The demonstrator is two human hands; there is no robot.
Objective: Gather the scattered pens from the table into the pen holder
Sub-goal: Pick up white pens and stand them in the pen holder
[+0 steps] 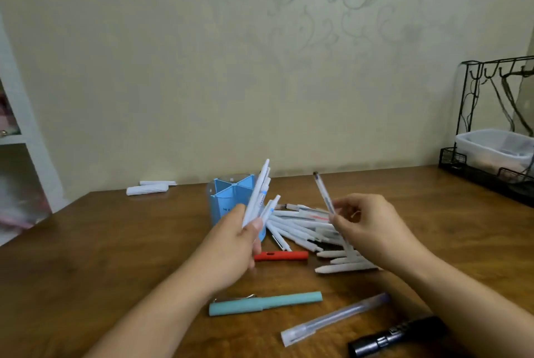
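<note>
Up near the middle of the desk (115, 242), the left hand (234, 245) grips a bundle of white pens (258, 195), fingers and thumb curled round their lower ends; about four or five fan upward, though the exact number cannot be told. Their tips stand in front of the blue pen holder (228, 198), which sits toward the desk's far edge and shows several wedge compartments, all seemingly without pens. The right hand (367, 227) pinches one clear pen (325, 194) between thumb and fingertips, tilted with its dark end up.

Between the hands, a heap of white pens (303, 227) lies on the desk, roughly a dozen, overlapping too much to count. Just before it lies one red pen (281, 256). Nearer the front edge lie one teal pen (265, 303), one clear capped pen (335, 318) and one black marker (396, 334). Two white rolled pieces (148, 187) rest at the far edge on the left. At the far right corner stands one black wire rack (468, 114) holding one white tub (491, 146).
</note>
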